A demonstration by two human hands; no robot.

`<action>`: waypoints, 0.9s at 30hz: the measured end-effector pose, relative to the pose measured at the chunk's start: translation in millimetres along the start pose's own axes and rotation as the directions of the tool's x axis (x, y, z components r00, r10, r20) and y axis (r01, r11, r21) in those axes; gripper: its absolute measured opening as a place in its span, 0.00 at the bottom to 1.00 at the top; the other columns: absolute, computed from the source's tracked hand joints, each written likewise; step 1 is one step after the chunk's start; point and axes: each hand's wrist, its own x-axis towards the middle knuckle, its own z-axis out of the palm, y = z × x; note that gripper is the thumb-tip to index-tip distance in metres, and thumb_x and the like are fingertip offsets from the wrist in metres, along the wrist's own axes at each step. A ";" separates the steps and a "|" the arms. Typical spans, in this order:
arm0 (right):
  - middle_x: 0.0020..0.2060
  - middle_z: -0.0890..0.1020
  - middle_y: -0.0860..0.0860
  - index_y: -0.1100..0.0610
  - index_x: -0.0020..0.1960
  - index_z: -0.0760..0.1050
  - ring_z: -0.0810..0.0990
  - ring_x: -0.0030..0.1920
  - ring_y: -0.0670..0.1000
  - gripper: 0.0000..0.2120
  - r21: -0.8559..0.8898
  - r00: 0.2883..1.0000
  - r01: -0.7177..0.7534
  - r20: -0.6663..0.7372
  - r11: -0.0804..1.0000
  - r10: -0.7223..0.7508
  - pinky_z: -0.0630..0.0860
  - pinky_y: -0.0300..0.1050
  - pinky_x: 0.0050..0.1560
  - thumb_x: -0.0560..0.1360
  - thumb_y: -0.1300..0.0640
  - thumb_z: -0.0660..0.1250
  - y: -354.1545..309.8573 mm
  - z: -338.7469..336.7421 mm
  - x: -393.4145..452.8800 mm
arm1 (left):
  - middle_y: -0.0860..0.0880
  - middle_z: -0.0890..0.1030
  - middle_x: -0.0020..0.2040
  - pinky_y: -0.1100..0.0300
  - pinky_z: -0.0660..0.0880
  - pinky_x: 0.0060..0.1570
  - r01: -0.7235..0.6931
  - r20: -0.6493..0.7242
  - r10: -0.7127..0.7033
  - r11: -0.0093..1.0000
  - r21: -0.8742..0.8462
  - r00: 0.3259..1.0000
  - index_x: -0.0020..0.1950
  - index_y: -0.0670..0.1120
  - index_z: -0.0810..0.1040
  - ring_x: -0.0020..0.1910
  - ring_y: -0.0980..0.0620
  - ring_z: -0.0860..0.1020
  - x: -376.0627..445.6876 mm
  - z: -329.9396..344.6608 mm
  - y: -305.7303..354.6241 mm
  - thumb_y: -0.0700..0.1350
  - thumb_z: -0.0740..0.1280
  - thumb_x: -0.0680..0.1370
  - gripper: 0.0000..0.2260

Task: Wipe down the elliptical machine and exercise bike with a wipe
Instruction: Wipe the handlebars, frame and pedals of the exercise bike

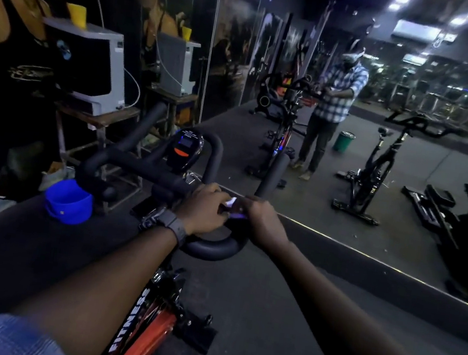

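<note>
I stand at an exercise bike with black foam handlebars [139, 166] and an orange frame [148, 324]. Its small console [184, 150] sits at the centre of the bars. My left hand [203, 212] and my right hand [263, 220] meet over the right part of the bars. Both pinch a small white wipe [232, 204] between them. A dark watch is on my left wrist. Much of the wipe is hidden by my fingers.
A wall mirror [373, 195] runs ahead and to the right, reflecting me, a green bin [343, 141] and more bikes. A blue cup [68, 203] hangs at the bars' left end. A white appliance [92, 69] sits on a stand at left. Dark rubber floor lies below.
</note>
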 end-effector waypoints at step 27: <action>0.43 0.74 0.46 0.50 0.42 0.75 0.77 0.46 0.52 0.10 -0.279 0.990 -0.106 0.056 0.955 0.127 0.72 0.45 0.37 0.68 0.44 0.68 36.5 -31.9 -35.9 | 0.49 0.77 0.45 0.58 0.62 0.37 -0.269 -0.165 0.305 0.941 0.207 0.938 0.50 0.50 0.75 0.44 0.42 0.78 10.3 -3.0 12.0 0.33 0.65 0.68 0.15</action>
